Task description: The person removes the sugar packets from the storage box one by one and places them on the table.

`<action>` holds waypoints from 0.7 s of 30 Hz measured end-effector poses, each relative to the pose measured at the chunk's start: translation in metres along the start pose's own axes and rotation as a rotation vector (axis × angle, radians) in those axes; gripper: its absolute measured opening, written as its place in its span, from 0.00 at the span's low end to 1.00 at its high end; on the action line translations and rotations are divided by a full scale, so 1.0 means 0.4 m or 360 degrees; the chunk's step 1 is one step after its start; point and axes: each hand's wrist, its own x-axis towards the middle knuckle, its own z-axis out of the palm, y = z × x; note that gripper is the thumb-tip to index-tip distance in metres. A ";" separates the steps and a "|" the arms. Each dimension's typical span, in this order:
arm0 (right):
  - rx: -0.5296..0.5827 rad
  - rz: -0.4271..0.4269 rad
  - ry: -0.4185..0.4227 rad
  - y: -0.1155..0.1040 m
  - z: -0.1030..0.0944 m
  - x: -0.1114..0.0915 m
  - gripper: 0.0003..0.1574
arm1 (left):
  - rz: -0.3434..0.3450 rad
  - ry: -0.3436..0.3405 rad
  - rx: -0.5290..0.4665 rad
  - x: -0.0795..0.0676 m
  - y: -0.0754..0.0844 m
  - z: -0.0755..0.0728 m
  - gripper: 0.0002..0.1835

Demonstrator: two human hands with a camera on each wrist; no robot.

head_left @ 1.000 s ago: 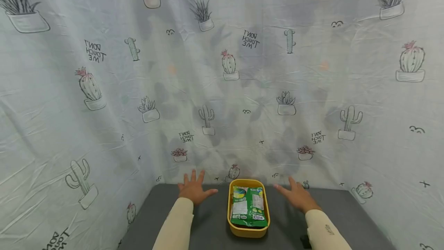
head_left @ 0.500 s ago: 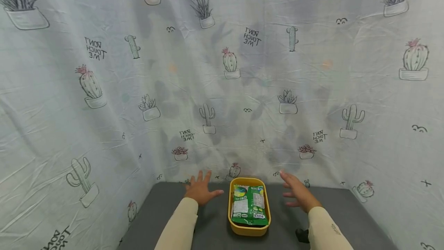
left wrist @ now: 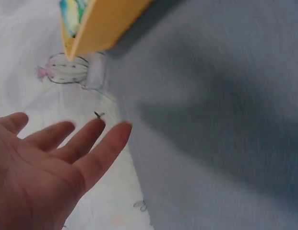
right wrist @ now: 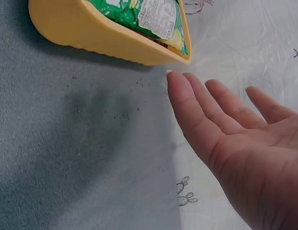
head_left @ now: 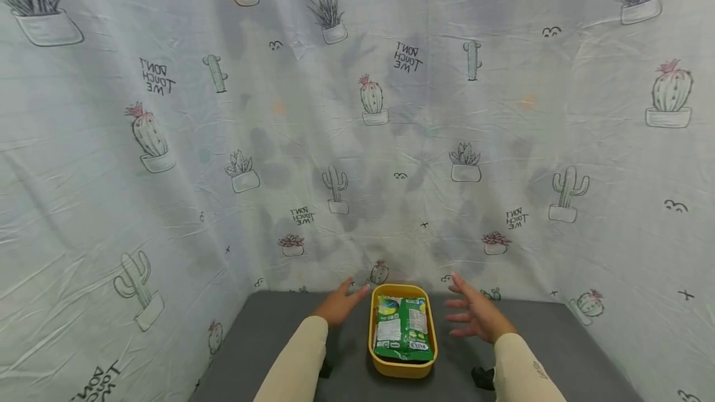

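A yellow rectangular bin with rounded corners (head_left: 402,370) stands on the dark grey table in the head view. Inside it lies a green snack packet (head_left: 403,327) with white label panels. My left hand (head_left: 337,308) hovers to the left of the bin, fingers extended and apart from it. On the other side, my right hand (head_left: 477,314) is held with fingers spread and palm toward the bin, also not touching. Both wrist views show relaxed, empty fingers near the yellow bin wall (left wrist: 108,24). The packet (right wrist: 158,18) shows above the rim in the right wrist view.
The grey table (head_left: 357,383) meets a white curtain (head_left: 413,203) printed with cacti, which encloses the back and both sides. Small dark specks dot the tabletop in the right wrist view. A black object (head_left: 483,378) shows beside the right sleeve.
My left hand has moved right, toward the bin, and turned its palm inward. My right hand has turned from palm down to palm facing the bin. The bin and packet have stayed put.
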 end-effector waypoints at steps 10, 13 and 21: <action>0.0030 0.0016 -0.0035 0.005 0.033 -0.001 0.80 | -0.0126 -0.0184 -0.0591 -0.025 0.012 0.035 0.66; 0.0052 0.0018 -0.0043 0.013 0.043 0.000 0.79 | -0.0146 -0.0174 -0.0652 -0.025 0.010 0.056 0.67; 0.0069 0.0060 -0.0076 0.025 0.071 0.009 0.85 | -0.0118 -0.0180 -0.0764 -0.027 -0.007 0.111 0.63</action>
